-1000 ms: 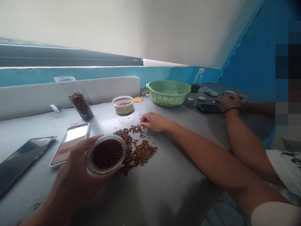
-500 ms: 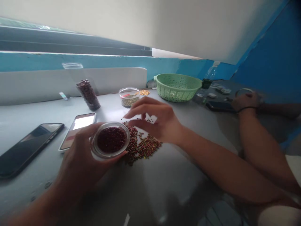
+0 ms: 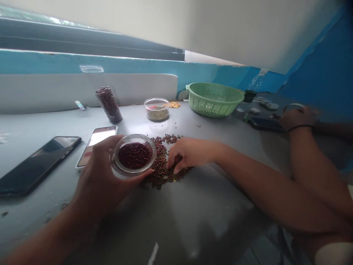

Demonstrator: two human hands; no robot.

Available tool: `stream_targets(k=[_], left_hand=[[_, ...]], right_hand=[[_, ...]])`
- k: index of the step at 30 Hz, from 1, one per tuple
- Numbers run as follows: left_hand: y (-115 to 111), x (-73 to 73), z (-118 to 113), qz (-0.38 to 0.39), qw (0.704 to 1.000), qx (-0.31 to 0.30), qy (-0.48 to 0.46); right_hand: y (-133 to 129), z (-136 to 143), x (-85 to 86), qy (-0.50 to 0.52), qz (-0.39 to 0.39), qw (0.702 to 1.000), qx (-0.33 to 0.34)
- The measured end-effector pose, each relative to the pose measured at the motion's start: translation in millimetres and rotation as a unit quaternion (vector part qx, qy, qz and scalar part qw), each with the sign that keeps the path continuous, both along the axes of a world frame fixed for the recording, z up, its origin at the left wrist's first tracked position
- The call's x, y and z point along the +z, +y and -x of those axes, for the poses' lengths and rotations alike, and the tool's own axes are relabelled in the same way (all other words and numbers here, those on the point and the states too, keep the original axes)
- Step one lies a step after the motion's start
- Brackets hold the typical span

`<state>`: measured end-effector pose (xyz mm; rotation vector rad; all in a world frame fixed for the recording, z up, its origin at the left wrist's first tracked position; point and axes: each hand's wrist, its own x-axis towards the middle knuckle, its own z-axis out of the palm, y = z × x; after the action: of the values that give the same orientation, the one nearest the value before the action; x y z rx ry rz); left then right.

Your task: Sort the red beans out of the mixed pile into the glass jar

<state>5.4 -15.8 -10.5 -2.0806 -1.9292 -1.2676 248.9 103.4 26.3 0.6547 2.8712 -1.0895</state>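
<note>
My left hand (image 3: 102,176) is wrapped round a clear round jar (image 3: 121,170), tilted with its mouth toward me. Dark red beans (image 3: 135,155) lie inside it. Just right of the jar, a loose pile of small red-brown and greenish beans (image 3: 158,169) is spread on the table (image 3: 116,235). My right hand (image 3: 187,154) reaches down into this pile from the right, fingers curled and pinched together among the beans. The fingertips are partly hidden, so how many beans they grip does not show.
Two phones (image 3: 35,165) (image 3: 96,141) lie left. Behind are a tall clear container of dark beans (image 3: 110,105), a round tub of green beans (image 3: 157,110), yellow kernels (image 3: 174,105) and a green basket (image 3: 215,103). A co-worker's hand (image 3: 296,117) is at right.
My right hand has dropped from above the pile into the beans and its fingers have drawn together. My left hand keeps hold of the jar. The view has shifted slightly.
</note>
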Motion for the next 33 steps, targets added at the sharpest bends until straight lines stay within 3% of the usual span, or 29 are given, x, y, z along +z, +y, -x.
stream_targets(k=[10, 22, 33], left_hand=[[-1.6, 0.6, -0.3, -0.009, 1.000, -0.004, 0.006], [2.5, -1.0, 1.0, -0.033, 0.999, 0.001, 0.011], [3.4, -2.5, 2.0, -0.052, 0.998, -0.010, 0.028]], right_hand=[[-1.8, 0.3, -0.2, 0.026, -0.003, 1.000, 0.018], [-1.2, -3.0, 3.0, 0.006, 0.055, 0.998, 0.005], [-6.6, 7.4, 7.5, -0.043, -0.001, 0.999, 0.032]])
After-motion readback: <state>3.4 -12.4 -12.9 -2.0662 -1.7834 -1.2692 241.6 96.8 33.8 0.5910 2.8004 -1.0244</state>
